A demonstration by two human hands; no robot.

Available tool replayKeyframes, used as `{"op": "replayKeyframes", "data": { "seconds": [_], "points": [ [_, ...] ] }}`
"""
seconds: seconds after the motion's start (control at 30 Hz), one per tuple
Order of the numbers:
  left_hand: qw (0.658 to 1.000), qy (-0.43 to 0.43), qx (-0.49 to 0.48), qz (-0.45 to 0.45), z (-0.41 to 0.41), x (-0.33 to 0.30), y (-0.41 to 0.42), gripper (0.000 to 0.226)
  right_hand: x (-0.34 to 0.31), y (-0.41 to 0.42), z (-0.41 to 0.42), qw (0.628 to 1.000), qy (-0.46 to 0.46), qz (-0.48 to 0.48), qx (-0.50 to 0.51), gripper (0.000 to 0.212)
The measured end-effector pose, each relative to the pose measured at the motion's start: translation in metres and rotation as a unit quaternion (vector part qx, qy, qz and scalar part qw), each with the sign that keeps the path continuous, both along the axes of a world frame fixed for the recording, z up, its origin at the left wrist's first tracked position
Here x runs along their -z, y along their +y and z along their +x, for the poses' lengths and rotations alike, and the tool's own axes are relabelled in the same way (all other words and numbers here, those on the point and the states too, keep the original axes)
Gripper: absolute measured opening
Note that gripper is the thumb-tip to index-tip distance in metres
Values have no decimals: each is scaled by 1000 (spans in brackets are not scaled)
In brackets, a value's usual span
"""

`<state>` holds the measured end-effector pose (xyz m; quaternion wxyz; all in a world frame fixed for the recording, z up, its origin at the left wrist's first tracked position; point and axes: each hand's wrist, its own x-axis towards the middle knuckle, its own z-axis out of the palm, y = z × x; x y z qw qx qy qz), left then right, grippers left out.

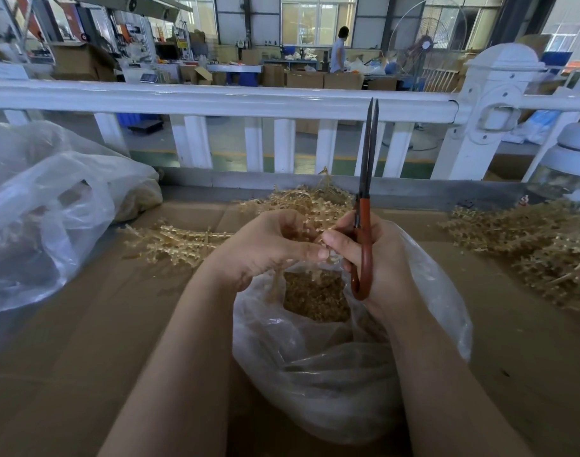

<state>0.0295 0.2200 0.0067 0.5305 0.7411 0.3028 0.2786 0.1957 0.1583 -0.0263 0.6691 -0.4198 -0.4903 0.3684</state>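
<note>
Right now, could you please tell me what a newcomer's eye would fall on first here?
Probably the scissors, red-handled, blades pointing straight up, gripped by the right hand at centre. Just left of it, the left hand pinches a beige sprig above the open clear bag of small beige bits. Heaps of similar sprigs lie on the cardboard behind the hands and at far right.

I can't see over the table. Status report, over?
Left hand pinching beige sprig over open bag. Right hand gripping scissors, blades up. Nothing blocking.
</note>
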Motion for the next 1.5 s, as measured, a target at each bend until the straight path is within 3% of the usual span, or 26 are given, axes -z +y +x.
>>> {"op": "replayKeyframes", "data": {
  "seconds": [0.23,0.4,0.7,0.87,1.1,1.33,1.5],
  "points": [
    [998,27,-17,-57,9,4,-1,18,1,3,0,999,-17,-4,28,21],
    [985,-83,-54,-141,5,7,-1,13,1,1,2,999,-17,-29,30,21],
    [954,-163,-105,-229,10,16,-5,28,3,2,3,996,-40,-63,45,19],
    [963,-150,-89,-207,9,21,-9,5,7,4,4,995,-53,-59,62,20],
    [951,-193,-117,-210,12,25,-13,24,9,6,5,996,-53,-41,52,17],
    [941,-215,-145,-216,15,27,-13,7,15,12,3,982,-136,-47,121,22],
    [938,-238,-163,-189,15,29,-11,8,16,13,4,977,-150,-59,141,21]
  ]
}}
